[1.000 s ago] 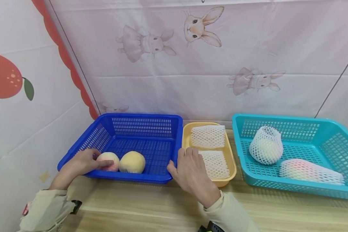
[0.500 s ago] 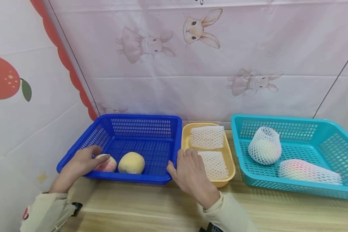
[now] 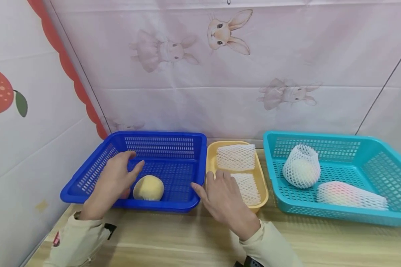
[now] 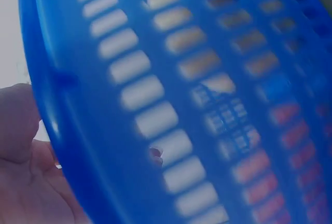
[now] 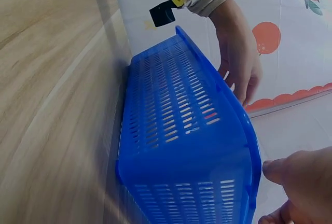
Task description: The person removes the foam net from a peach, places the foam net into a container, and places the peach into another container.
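Observation:
My left hand (image 3: 115,178) hovers over the left front part of the blue basket (image 3: 167,205), thumb and fingers spread, holding nothing. Below it, a pink-red peach (image 3: 125,193) is mostly hidden by the hand. Beside that lies a pale yellow peach (image 3: 148,188), near the basket's front wall. My right hand (image 3: 225,198) rests at the basket's front right corner, thumb on the blue rim and loosely bent fingers by the yellow tray (image 3: 264,187). The right wrist view shows that thumb (image 5: 274,170) against the rim. Through the slots in the left wrist view, pink-red patches of a peach (image 4: 254,167) appear.
Two white foam nets (image 3: 236,157) lie apart in the yellow tray. To the right stands a turquoise basket (image 3: 347,212) with one netted fruit upright (image 3: 302,168) and another netted fruit on its side (image 3: 345,193). Behind is a rabbit-print wall cover (image 3: 177,111).
My left hand has let go of the pink-red peach and risen up and to the right, its fingers spreading. The right hand stays at the basket corner. The view has shifted slightly.

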The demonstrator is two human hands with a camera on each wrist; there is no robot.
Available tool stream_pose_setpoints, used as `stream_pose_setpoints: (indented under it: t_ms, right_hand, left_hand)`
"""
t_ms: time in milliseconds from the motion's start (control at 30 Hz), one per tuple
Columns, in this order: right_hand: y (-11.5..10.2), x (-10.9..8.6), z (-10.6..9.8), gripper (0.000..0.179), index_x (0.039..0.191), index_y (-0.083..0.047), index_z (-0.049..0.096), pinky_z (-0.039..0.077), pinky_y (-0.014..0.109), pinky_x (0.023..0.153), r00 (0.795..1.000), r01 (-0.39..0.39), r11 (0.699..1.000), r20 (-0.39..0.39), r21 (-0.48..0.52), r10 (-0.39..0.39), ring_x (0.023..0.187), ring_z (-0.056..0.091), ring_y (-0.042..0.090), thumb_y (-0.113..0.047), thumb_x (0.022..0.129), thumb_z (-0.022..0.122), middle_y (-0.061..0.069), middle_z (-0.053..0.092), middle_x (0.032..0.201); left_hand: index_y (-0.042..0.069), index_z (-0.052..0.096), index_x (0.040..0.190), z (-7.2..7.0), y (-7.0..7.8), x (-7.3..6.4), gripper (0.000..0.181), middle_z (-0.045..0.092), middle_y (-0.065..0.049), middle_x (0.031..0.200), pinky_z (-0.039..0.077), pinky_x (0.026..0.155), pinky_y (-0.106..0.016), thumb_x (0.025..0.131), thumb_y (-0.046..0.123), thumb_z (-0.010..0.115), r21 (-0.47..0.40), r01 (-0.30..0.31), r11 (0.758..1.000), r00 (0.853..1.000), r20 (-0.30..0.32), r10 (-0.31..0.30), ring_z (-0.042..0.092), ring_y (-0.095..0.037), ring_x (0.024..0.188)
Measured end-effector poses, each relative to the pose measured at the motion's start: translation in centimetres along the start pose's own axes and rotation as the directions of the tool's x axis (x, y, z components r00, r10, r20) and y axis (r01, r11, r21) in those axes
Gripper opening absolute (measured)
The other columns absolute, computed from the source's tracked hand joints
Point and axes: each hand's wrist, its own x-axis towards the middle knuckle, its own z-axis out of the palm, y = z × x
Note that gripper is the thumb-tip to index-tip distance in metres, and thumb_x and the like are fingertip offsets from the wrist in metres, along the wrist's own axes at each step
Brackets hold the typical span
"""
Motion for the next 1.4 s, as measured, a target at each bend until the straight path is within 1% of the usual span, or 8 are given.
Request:
stream_pose_setpoints:
  t_ms: [200,333,533,700,867,1100,1300,1400]
  right_hand:
    - [0.6,0.0,-0.5,0.048,0.091,0.000,0.057,0.044,0.041,0.070,1.000,-0.024,0.999,0.013,-0.035,0.025,0.083,0.051,0.032,-0.045,0.100,0.045,0.015,0.055,0.084]
    - [1.3,0.0,-1.1,0.043,0.094,0.001,0.057,0.045,0.041,0.070,1.000,-0.023,0.996,-0.002,-0.087,0.023,0.082,0.050,0.033,-0.041,0.099,0.048,0.016,0.054,0.084]
    - [2.6,0.0,-2.0,0.041,0.098,0.003,0.056,0.045,0.042,0.074,0.998,-0.055,0.991,0.029,-0.125,0.059,0.085,0.051,0.032,-0.038,0.098,0.053,0.015,0.054,0.086]
    - [4.3,-0.2,-3.3,0.035,0.093,0.002,0.054,0.046,0.043,0.072,0.997,-0.046,0.982,0.050,-0.186,0.056,0.083,0.053,0.033,-0.032,0.095,0.057,0.015,0.053,0.082]
    - [6.2,-0.7,-5.2,0.027,0.088,0.000,0.051,0.045,0.045,0.063,0.996,-0.070,0.983,0.036,-0.171,0.077,0.076,0.052,0.034,-0.024,0.092,0.063,0.015,0.051,0.079]
    - [9.2,-1.4,-7.8,0.025,0.090,0.001,0.051,0.044,0.041,0.056,0.991,-0.086,0.985,0.085,-0.150,0.100,0.068,0.049,0.030,-0.019,0.091,0.064,0.013,0.051,0.078]
    - [11.6,-2.4,-9.0,0.023,0.090,0.001,0.053,0.042,0.037,0.049,0.983,-0.121,0.981,0.119,-0.154,0.140,0.060,0.050,0.024,-0.017,0.088,0.068,0.010,0.051,0.075]
    - [12.5,-3.0,-9.0,0.022,0.088,0.001,0.053,0.039,0.035,0.047,0.981,-0.129,0.980,0.127,-0.149,0.149,0.057,0.048,0.022,-0.016,0.087,0.068,0.008,0.050,0.072]
  left_hand:
    - [-0.011,0.055,0.123,1.2,2.0,0.2,0.042,0.059,-0.029,0.120,0.048,0.089,-0.054,0.096,0.021,0.059,-0.023,-0.054,0.998,0.999,-0.005,0.054,0.056,-0.043,0.111]
    - [-0.009,0.056,0.123,2.0,3.2,0.3,0.041,0.061,-0.026,0.120,0.048,0.090,-0.053,0.096,0.021,0.059,-0.038,-0.058,0.998,0.998,0.011,0.059,0.057,-0.041,0.111]
    - [-0.006,0.059,0.122,3.5,5.2,0.6,0.039,0.063,-0.022,0.117,0.049,0.089,-0.050,0.095,0.022,0.061,-0.062,-0.090,0.994,0.996,0.024,0.091,0.059,-0.036,0.109]
    - [-0.004,0.062,0.118,4.9,7.7,0.8,0.036,0.065,-0.019,0.115,0.050,0.090,-0.046,0.093,0.022,0.064,-0.080,-0.144,0.986,0.990,-0.006,0.144,0.061,-0.032,0.108]
    - [-0.001,0.062,0.119,6.5,11.0,1.2,0.035,0.065,-0.016,0.115,0.051,0.089,-0.043,0.094,0.023,0.063,-0.097,-0.183,0.978,0.983,-0.005,0.183,0.061,-0.029,0.108]
    - [-0.004,0.063,0.114,8.9,15.7,1.5,0.033,0.066,-0.018,0.105,0.056,0.073,-0.041,0.093,0.021,0.063,-0.055,-0.318,0.946,0.948,-0.026,0.317,0.065,-0.031,0.091]
    - [-0.002,0.064,0.110,10.4,18.5,1.2,0.030,0.065,-0.015,0.103,0.056,0.071,-0.037,0.095,0.024,0.060,-0.028,-0.358,0.933,0.934,0.004,0.358,0.065,-0.029,0.090]
    - [-0.001,0.064,0.104,11.4,19.7,1.2,0.026,0.064,-0.013,0.096,0.055,0.068,-0.032,0.096,0.024,0.059,-0.016,-0.398,0.917,0.918,-0.014,0.397,0.064,-0.025,0.083]
